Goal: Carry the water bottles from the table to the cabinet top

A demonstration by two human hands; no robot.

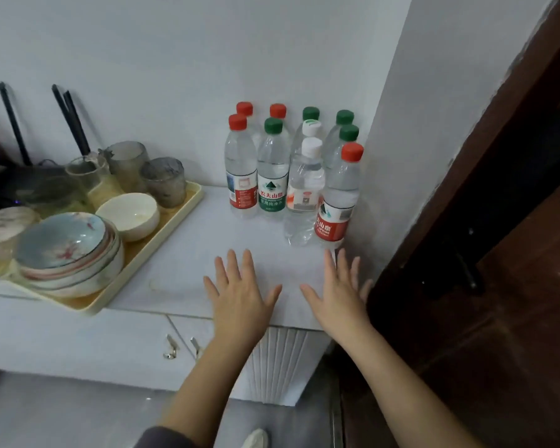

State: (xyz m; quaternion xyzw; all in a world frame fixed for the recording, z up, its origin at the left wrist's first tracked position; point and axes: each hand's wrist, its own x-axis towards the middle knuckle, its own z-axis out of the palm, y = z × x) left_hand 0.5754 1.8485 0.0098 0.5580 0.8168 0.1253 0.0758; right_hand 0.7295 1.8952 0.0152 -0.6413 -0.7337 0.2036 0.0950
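Water bottles (273, 176), about ten by the caps counted, are found upright on the cabinet top (188, 253), packed at its far right corner where the back wall meets the side wall (401, 156). The nearest, a red-capped bottle (337, 205), is set just beside that side wall, with a white-capped bottle (304, 195) touching it on the left. The tight grouping is judged deliberate: bottles are braced by walls and neighbours, and the near surface is left free. The left hand (240, 292) and right hand (337, 295) are held palm-down over the near edge, fingers spread wide, nothing gripped. Contact with the surface cannot be told. The right hand's fingertips lie near the red-capped bottle's base, apart from it. The table is not in view, so remaining bottles cannot be counted. On the left, a cream tray (152, 253) is loaded with stacked bowls (65, 250), a white bowl (128, 215) and glasses (126, 160); further placements are thereby confined to the gap between tray and bottles. A dark wooden door (498, 221) crowds the right side.
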